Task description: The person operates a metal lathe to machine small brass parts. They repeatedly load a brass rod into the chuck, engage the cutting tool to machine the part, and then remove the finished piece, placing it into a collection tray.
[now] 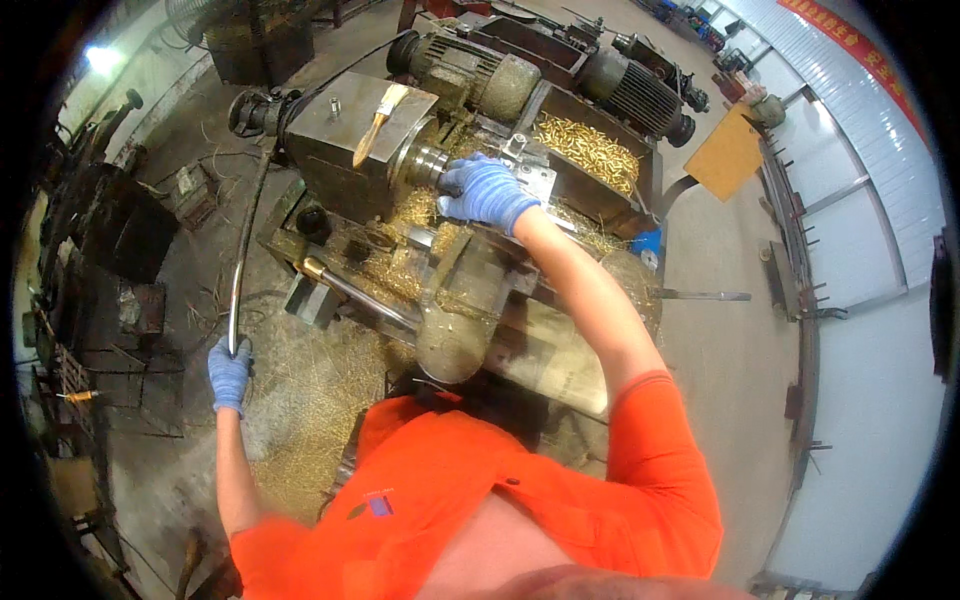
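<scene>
L hand (229, 375) low, arm out, closed round lever (240, 270) running fwd; R hand (487, 190) fwd, fingers part-bent, metal collar (428, 163) just L, can't tell grip.

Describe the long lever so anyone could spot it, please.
Find the boxy headstock topped by a brush. Beside its left end runs a slim lever. Unlike the nearby rod, its shiny lower end is in the blue-gloved left hand.
</scene>
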